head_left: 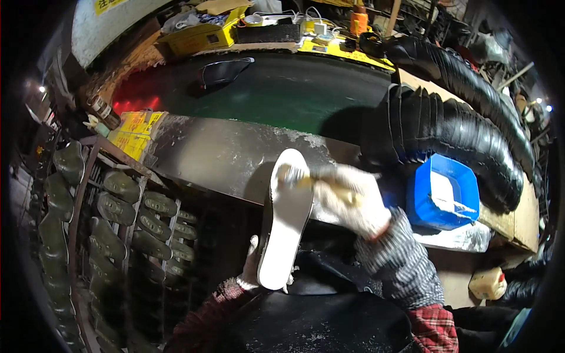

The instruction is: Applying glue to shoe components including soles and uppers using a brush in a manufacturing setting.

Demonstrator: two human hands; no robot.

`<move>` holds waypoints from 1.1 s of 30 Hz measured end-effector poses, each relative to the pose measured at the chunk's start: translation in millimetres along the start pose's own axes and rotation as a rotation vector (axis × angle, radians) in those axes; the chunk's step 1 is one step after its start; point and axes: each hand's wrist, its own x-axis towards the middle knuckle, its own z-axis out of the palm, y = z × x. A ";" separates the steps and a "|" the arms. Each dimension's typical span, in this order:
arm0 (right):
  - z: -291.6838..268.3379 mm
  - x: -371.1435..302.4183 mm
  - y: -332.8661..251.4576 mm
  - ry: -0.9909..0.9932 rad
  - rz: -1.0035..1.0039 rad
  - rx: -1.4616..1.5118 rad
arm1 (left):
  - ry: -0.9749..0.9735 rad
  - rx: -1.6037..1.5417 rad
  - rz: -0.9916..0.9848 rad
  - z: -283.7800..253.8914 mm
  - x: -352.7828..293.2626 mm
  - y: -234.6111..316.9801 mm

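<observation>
A shoe with a dark side is held bottom up, and its white sole side faces me, toe end away. My left hand in a light glove is wrapped round its lower left side; fingertips show at the heel's right edge. My right hand, gloved in white and a little blurred, grips a brush. The bristles touch the white bottom near the toe. To the right stands a blue tub with white stuff inside and crusted on its near rim.
A dark workbench runs across, with one black shoe piece on it. Stacked black shoe pieces lie at the right. Racks of dark green shoe forms stand at the left. A yellow box sits at the back.
</observation>
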 end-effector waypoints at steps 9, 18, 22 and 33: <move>-18.2 -24.9 13.3 -0.018 -0.076 0.250 | 0.148 0.155 -0.033 -28.6 -12.1 4.6; -3.1 -3.7 -34.5 -0.359 -0.320 -0.237 | 0.083 0.335 0.082 -1.4 -6.8 -1.6; 1.9 -18.9 -37.4 -0.222 -0.055 0.200 | -0.110 0.178 -0.071 6.8 0.5 0.0; 7.4 -85.3 -62.3 -0.234 0.192 0.429 | 0.068 -0.014 0.158 47.7 13.8 -18.9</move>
